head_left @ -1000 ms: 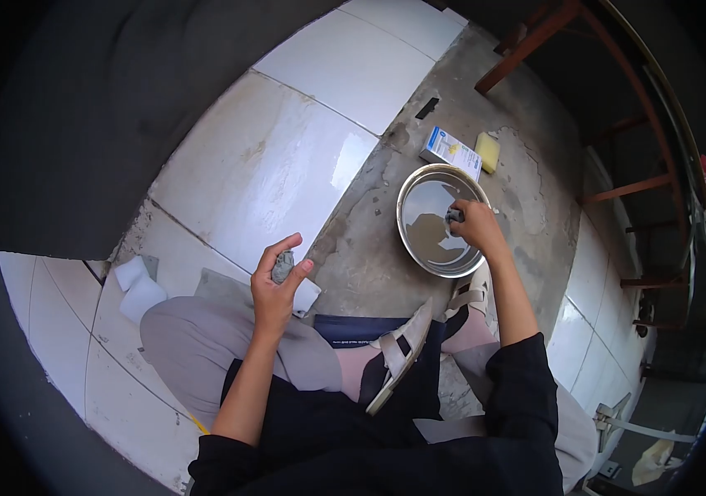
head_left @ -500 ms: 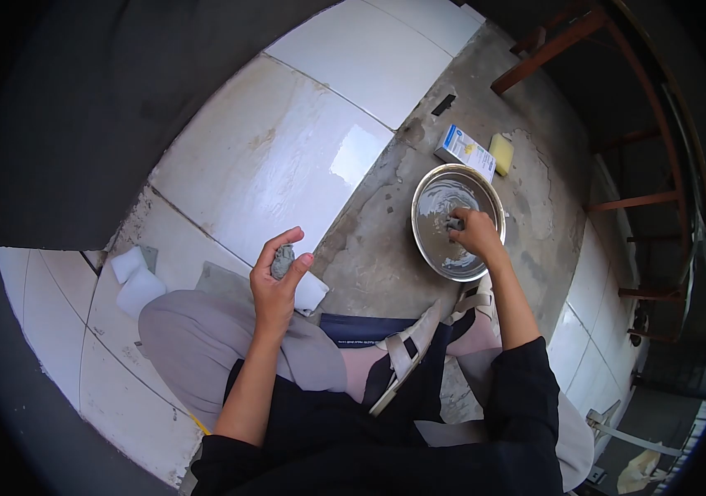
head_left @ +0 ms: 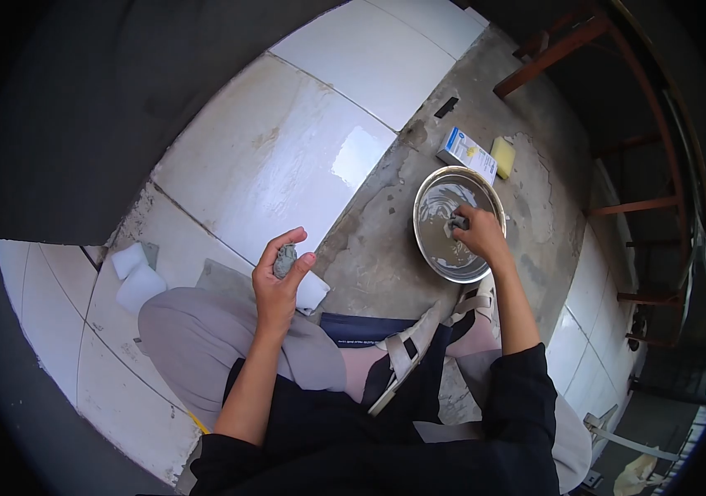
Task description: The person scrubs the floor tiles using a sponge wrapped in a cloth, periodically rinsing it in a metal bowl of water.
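My left hand (head_left: 279,277) is raised above my knee, its fingers curled round a grey lump (head_left: 284,260) that looks like clay. Over the round metal bowl (head_left: 419,236), my right hand (head_left: 479,234) pinches a smaller grey lump (head_left: 459,222). Murky water (head_left: 444,246) with bright reflections fills the lower part of the bowl. The bowl stands on the bare concrete in front of my feet.
Behind the bowl lie a blue and white box (head_left: 467,152) and a yellow sponge (head_left: 503,157). White blocks (head_left: 140,288) sit at the left. A wooden frame (head_left: 634,205) stands at the right. A dark flat piece (head_left: 446,107) lies farther back.
The view has shifted, so the bowl and box appear farther right. Ripples now mark the water. Both hands still hold their grey lumps.
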`<state>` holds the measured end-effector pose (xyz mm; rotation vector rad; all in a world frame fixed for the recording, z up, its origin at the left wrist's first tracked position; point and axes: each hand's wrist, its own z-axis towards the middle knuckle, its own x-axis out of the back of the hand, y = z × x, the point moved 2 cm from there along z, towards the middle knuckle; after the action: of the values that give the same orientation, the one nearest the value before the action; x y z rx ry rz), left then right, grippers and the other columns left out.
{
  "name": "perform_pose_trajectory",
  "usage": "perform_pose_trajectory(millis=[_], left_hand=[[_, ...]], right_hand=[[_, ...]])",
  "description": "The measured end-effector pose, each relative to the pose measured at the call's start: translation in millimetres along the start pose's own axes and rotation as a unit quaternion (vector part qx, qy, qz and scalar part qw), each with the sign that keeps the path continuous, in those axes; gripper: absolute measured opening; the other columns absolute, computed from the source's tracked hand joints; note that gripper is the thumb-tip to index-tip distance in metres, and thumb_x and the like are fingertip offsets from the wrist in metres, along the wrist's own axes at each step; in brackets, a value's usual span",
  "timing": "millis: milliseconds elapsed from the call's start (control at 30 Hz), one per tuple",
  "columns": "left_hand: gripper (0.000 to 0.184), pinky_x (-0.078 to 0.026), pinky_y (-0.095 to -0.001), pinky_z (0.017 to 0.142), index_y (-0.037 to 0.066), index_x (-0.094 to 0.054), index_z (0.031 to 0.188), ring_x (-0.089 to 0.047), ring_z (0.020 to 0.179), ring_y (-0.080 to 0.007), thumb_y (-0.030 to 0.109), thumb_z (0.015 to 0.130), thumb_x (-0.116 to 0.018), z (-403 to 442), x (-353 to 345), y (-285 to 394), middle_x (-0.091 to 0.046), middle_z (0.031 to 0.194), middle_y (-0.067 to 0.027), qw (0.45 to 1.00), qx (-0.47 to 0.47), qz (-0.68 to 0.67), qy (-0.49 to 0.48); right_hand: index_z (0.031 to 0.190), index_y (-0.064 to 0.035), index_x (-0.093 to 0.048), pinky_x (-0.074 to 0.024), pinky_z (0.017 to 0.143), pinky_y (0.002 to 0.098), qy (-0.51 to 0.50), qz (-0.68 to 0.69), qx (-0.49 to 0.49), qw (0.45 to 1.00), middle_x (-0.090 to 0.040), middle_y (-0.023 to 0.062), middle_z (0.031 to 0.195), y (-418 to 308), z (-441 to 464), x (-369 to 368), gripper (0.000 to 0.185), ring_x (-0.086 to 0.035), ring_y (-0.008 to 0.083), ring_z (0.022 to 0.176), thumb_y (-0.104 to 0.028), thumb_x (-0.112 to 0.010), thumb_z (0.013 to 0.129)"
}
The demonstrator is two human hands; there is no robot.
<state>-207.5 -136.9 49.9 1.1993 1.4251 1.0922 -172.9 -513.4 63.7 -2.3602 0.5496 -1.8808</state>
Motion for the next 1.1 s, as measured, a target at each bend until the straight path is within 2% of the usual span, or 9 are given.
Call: perform_pose_trajectory(millis=[167,233,333,500,567,600,733,933,1100], left_hand=[[0.039,-0.043,-0.0293,0.099,0.002,-0.065,0.119,-0.059,0.111,-0.0162,0.016,0.086,-0.078,2,9,3,-0.067,0.116,-0.0087,0.999,0.030,-0.020,0.027],[0.037,-0.045,-0.0258,0.090,0.003,-0.066,0.119,-0.059,0.102,-0.0117,0.015,0.086,-0.077,6,10,8,-0.067,0.116,-0.0077,0.996,0.048,-0.056,0.044],[0.036,-0.039,-0.0188,0.065,0.007,-0.066,0.120,-0.050,0.077,-0.0026,0.019,0.088,-0.074,11,10,25,-0.068,0.116,-0.0049,0.992,0.073,-0.075,0.064],[0.038,-0.032,-0.0178,0.058,0.007,-0.063,0.125,-0.044,0.067,-0.0014,0.024,0.090,-0.070,30,18,55,-0.067,0.119,-0.0072,0.993,0.040,-0.081,0.079],[0.039,-0.032,-0.0181,0.058,0.009,-0.063,0.125,-0.045,0.067,-0.0014,0.025,0.090,-0.070,43,27,67,-0.067,0.119,-0.0061,0.994,0.014,-0.072,0.080],[0.038,-0.033,-0.0184,0.059,0.009,-0.064,0.123,-0.045,0.068,-0.0021,0.025,0.089,-0.071,51,34,76,-0.068,0.117,-0.0048,0.993,0.003,-0.074,0.089],[0.037,-0.033,-0.0186,0.060,0.012,-0.066,0.121,-0.045,0.068,-0.0026,0.027,0.088,-0.073,103,63,96,-0.069,0.112,-0.0011,0.991,-0.038,-0.041,0.124],[0.036,-0.032,-0.0192,0.060,0.013,-0.068,0.117,-0.045,0.068,-0.0030,0.031,0.087,-0.075,188,103,62,-0.068,0.104,0.0030,0.985,-0.034,-0.009,0.170],[0.032,-0.035,-0.0192,0.060,0.015,-0.071,0.112,-0.047,0.070,-0.0028,0.028,0.084,-0.079,198,127,16,-0.065,0.092,0.0051,0.979,0.026,-0.017,0.202]], right_hand=[[0.110,-0.0078,-0.070,-0.0532,0.078,0.0362,0.020,0.130,-0.054,0.990,-0.073,0.0147,0.091,-1,-1,17,0.043,-0.070,0.0259,0.082,-0.020,-0.074,0.069],[0.109,-0.0076,-0.070,-0.0516,0.068,0.0282,0.018,0.217,-0.052,0.975,-0.071,0.0067,0.086,-1,-4,31,0.037,-0.066,0.0141,0.072,-0.018,-0.074,0.073],[0.108,-0.0074,-0.070,-0.0493,0.060,0.0256,0.015,0.326,-0.036,0.945,-0.068,0.0033,0.083,-15,-12,58,0.032,-0.063,0.0105,0.069,-0.015,-0.072,0.077],[0.109,-0.0066,-0.069,-0.0476,0.057,0.0238,0.030,0.602,-0.047,0.797,-0.066,0.0025,0.082,-12,-15,53,0.032,-0.063,0.0107,0.070,-0.010,-0.069,0.077],[0.110,-0.0062,-0.068,-0.0481,0.058,0.0237,0.067,0.269,-0.029,0.960,-0.066,0.0022,0.084,11,-6,31,0.033,-0.063,0.0105,0.071,-0.009,-0.068,0.077],[0.110,-0.0060,-0.068,-0.0484,0.058,0.0236,0.084,0.087,-0.015,0.993,-0.066,0.0020,0.085,16,-2,25,0.033,-0.063,0.0104,0.071,-0.008,-0.067,0.077],[0.109,-0.0064,-0.067,-0.0497,0.063,0.0240,0.109,0.507,-0.068,0.852,-0.065,0.0006,0.086,-9,-7,24,0.030,-0.062,0.0098,0.074,-0.009,-0.067,0.079],[0.110,-0.0034,-0.067,-0.0521,0.069,0.0272,-0.015,0.465,0.023,0.885,-0.066,0.0037,0.092,-135,11,-14,0.030,-0.063,0.0117,0.082,-0.009,-0.070,0.080],[0.110,-0.0078,-0.070,-0.0508,0.077,0.0336,0.005,0.296,0.159,0.942,-0.064,0.0125,0.096,-224,64,-70,0.035,-0.064,0.0254,0.088,-0.012,-0.071,0.075]])
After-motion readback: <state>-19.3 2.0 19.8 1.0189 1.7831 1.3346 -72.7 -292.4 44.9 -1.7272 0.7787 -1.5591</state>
